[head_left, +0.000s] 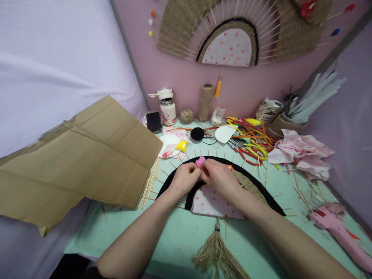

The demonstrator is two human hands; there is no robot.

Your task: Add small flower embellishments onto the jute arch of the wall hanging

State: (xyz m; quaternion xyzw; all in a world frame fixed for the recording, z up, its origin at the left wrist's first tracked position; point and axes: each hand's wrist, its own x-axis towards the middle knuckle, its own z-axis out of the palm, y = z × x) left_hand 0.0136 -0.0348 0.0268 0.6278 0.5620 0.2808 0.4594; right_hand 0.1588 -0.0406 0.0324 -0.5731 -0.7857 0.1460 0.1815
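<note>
A half-round woven fan piece (252,192) lies on the mint-green table (180,236), with a black rim, jute weave, wooden sticks and a spotted pink fabric centre (212,203). A jute tassel (217,252) hangs from its base towards me. My left hand (184,179) and my right hand (219,176) meet over the top of the fan. Together they pinch a small pink piece (200,161) at the black rim. Their fingertips hide most of it.
A large folded cardboard sheet (78,159) leans at the left. At the back stand a white bottle (167,106), twine spools (205,101), a black pom-pom (197,133) and coloured pipe cleaners (252,139). Pink fabric (302,153) and a pink glue gun (337,228) lie right.
</note>
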